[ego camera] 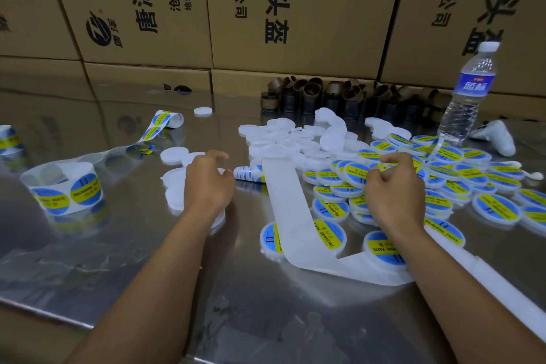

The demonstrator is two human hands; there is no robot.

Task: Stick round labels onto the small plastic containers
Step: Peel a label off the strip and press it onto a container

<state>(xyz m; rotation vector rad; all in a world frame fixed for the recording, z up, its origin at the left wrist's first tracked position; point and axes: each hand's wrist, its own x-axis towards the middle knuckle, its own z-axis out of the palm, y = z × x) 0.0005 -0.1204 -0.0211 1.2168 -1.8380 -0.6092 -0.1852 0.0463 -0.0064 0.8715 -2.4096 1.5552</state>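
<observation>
Back wall: brown cardboard boxes (pixel 295 9), stacked, printed in black
Table: shiny steel top (pixel 118 245), mirroring the boxes
Table rear: dark tube cores (pixel 310 94) against the boxes; water bottle (pixel 469 89) upright at right
Light: dim, soft glare on the steel

A clear water bottle (pixel 469 91) with a blue label and a white cap is stood on a reflective steel table (pixel 118 245). A white handheld controller (pixel 496 136) is laid just beside the bottle, on its right. Short brown cardboard tube cores (pixel 313 94) are clustered to the left of the bottle, along the table's back edge. Behind the bottle, stacked cardboard boxes (pixel 295 9) printed with black Chinese characters are seen.
</observation>
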